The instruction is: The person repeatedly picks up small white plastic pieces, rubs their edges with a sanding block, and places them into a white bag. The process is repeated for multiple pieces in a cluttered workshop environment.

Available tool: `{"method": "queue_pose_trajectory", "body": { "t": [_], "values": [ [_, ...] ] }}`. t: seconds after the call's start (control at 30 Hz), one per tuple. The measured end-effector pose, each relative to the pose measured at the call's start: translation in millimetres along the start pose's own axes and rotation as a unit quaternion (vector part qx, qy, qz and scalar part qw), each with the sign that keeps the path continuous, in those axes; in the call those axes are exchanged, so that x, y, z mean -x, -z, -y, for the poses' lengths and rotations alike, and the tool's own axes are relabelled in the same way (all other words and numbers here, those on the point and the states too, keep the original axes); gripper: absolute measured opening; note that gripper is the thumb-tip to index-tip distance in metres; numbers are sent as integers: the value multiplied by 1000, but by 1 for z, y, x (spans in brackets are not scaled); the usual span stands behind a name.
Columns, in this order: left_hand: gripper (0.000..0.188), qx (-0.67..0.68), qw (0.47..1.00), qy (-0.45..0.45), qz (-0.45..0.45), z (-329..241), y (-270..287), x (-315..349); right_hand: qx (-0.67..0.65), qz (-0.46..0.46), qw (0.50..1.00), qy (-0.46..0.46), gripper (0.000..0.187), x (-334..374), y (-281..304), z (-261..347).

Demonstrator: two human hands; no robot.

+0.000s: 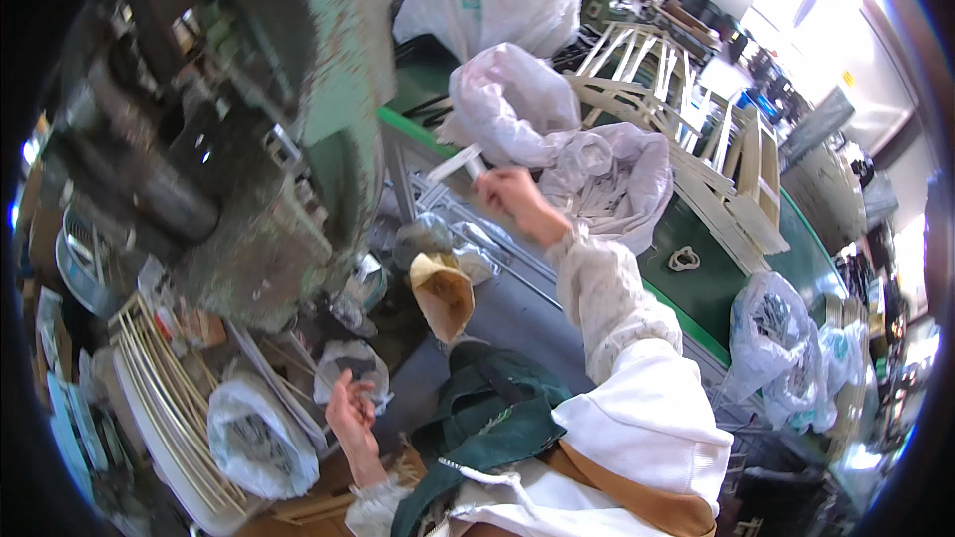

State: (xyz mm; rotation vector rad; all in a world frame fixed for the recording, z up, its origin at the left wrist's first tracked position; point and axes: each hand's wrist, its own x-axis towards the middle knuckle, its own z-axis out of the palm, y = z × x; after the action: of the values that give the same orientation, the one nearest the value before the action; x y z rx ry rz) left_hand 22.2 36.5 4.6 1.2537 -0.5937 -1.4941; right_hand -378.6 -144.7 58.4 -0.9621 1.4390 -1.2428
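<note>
My right hand [512, 194] is closed on a small white T-shaped piece [456, 165]. It reaches across the edge of the green-topped table [701, 229], just beside a white plastic bag [487, 104] with its mouth spread wide. A second open bag [647, 164], full of thin pale pieces, lies close to my right wrist. Low on the left, my left hand [355, 413] hangs with its fingers loosely curled and apart, nothing in it. A greyish bag [350, 370] is right behind its fingertips.
A large worn green machine [338, 70] fills the upper left. Long pale strips [149, 378] and an open bag of metal pieces [261, 438] lie at lower left. Cream-coloured frames [686, 129] pile up on the table. More bags [771, 333] hang near its right end.
</note>
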Motion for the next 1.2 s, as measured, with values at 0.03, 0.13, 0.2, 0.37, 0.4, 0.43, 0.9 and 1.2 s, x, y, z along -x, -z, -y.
{"method": "queue_pose_trajectory", "body": {
  "t": [0.03, 0.13, 0.2, 0.37, 0.4, 0.43, 0.9, 1.2],
  "values": [
    [40, 1, 1000, -2, -1, 4, 2, 2, -38, -62, 997, 39, 19, -25, 20, 10],
    [36, -17, 999, 8, 29, 6, -13, -2, -2, -215, 976, 22, 18, -131, 90, 11],
    [32, -64, 996, -2, 62, 6, -38, -5, -11, -286, 958, -15, 16, -180, 129, 2],
    [28, -120, 984, 34, 128, 11, -82, -22, 364, -371, 854, 38, 39, -248, 107, -79],
    [27, -144, 980, 32, 135, 11, -87, -23, 417, -290, 860, 53, 47, -261, 79, -102],
    [26, -128, 968, 50, 209, 25, -132, -24, 511, -243, 823, 45, 49, -272, 161, -108],
    [24, -182, 975, 62, 110, 54, -138, -59, 663, 75, 684, 296, 48, -9, 294, -99],
    [24, -166, 934, 85, 305, 49, -245, -48, 791, 141, 516, 296, 35, -12, 303, -147]
  ]
}}
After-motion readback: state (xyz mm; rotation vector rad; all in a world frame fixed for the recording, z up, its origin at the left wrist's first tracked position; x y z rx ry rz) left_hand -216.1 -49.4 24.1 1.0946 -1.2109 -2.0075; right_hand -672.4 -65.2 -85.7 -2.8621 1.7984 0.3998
